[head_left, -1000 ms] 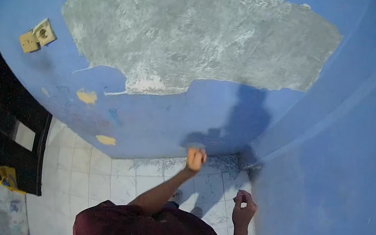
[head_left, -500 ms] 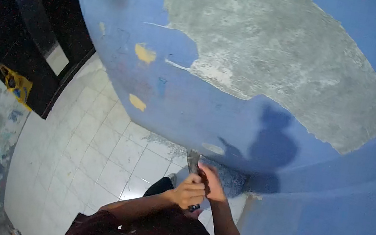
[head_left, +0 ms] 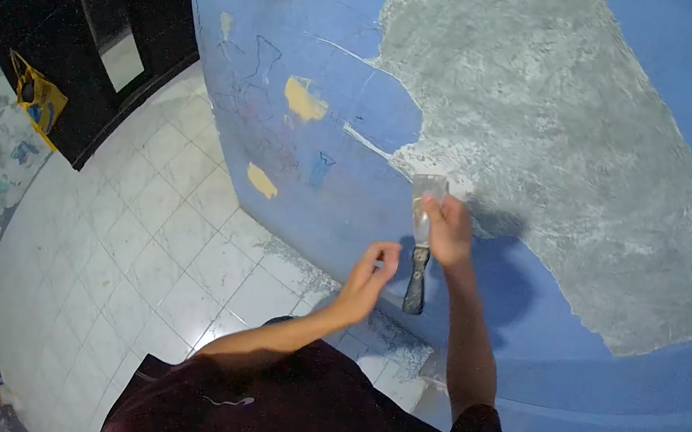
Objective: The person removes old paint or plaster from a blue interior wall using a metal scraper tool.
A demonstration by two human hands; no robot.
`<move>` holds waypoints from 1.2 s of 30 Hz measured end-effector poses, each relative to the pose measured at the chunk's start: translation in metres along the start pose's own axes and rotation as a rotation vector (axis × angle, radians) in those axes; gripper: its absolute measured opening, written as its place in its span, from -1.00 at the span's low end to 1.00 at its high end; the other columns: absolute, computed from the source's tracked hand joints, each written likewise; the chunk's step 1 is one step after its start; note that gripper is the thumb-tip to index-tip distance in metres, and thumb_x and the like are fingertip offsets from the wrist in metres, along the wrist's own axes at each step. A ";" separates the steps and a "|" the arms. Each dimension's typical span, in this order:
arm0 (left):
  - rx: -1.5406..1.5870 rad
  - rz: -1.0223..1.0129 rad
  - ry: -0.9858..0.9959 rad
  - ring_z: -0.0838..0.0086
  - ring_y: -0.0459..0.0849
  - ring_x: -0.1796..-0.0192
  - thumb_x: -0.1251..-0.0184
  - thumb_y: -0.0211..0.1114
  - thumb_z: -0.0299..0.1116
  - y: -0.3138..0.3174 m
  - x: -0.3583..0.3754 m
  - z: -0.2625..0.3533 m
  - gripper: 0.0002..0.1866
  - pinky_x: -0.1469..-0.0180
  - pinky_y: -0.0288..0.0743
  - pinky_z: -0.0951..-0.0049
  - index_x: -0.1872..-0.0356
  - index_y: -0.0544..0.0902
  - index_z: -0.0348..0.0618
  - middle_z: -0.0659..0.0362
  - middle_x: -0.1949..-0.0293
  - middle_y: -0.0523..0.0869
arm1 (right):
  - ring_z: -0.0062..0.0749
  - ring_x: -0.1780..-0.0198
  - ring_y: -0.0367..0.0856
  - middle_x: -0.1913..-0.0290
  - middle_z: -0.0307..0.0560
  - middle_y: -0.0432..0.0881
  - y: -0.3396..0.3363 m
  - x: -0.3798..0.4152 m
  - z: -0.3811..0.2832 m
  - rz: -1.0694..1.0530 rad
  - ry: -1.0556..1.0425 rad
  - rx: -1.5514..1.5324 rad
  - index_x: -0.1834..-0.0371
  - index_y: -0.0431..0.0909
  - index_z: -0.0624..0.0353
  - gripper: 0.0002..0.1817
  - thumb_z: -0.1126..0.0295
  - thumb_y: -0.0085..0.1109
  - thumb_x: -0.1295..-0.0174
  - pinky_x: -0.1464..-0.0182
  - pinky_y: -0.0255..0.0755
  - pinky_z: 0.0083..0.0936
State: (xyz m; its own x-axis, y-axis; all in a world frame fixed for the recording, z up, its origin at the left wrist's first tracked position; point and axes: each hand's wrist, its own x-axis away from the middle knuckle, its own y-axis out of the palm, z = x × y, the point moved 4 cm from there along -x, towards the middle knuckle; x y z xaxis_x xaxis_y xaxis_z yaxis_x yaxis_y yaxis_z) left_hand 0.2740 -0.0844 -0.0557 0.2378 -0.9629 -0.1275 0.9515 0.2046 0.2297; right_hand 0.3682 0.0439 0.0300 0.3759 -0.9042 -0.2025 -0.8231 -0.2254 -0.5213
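Right hand gripping a metal-bladed scraper with dark handle, blade pressed to the blue painted wall at the edge of the bare grey plaster patch, left hand just beside the handle, fingers loosely curled, holding nothing, white tiled floor below.

We've got one cam only, head-worn, fisheye w/ dark rounded corners, looking fwd and steeply down over the person's own chest and arms. It sits close to the blue wall, which fills the top and right, w/ the tiled floor at lower left. No 2nd view, so nothing shared.
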 end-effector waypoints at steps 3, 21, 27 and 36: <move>0.572 -0.215 -0.383 0.34 0.59 0.18 -0.52 -0.18 0.10 0.016 -0.047 0.008 -0.50 0.08 0.44 0.37 0.03 0.50 -0.15 0.12 0.25 0.61 | 0.08 0.57 0.40 0.63 0.24 0.39 0.000 -0.025 -0.022 0.072 -0.085 0.309 0.58 0.40 0.34 -0.55 0.18 0.00 -0.37 0.44 0.24 -0.15; 1.120 -0.204 -0.681 0.66 0.08 0.81 -0.46 -0.19 -0.17 0.047 -0.097 0.046 -0.67 0.80 -0.01 0.55 0.53 0.37 0.01 0.40 0.75 0.22 | 0.27 0.42 0.58 0.54 0.34 0.55 0.011 -0.065 -0.052 0.107 -0.207 0.614 0.57 0.54 0.40 -0.62 0.28 0.07 -0.27 0.33 0.42 -0.01; 1.091 -0.129 -0.674 0.69 0.04 0.82 -0.45 -0.19 -0.21 0.052 -0.094 0.056 -0.68 0.83 -0.05 0.59 0.54 0.35 0.00 0.40 0.75 0.20 | 0.28 0.39 0.61 0.53 0.38 0.56 0.007 -0.066 -0.057 0.004 -0.098 0.543 0.54 0.57 0.42 -0.60 0.26 0.05 -0.28 0.32 0.46 -0.04; 1.085 -0.151 -0.657 0.69 0.03 0.83 -0.46 -0.22 -0.22 0.052 -0.097 0.061 -0.66 0.85 -0.07 0.58 0.56 0.34 -0.01 0.42 0.76 0.20 | 0.30 0.35 0.62 0.49 0.41 0.58 0.008 -0.069 -0.063 -0.014 -0.064 0.587 0.47 0.59 0.44 -0.59 0.25 0.02 -0.31 0.27 0.47 -0.02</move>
State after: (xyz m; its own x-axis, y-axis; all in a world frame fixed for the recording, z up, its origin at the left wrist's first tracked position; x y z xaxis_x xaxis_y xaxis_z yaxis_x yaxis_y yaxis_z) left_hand 0.2889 0.0086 0.0275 -0.2948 -0.9330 0.2065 0.2401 0.1368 0.9611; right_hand 0.3091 0.0814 0.0922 0.4246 -0.8750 -0.2325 -0.4513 0.0181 -0.8922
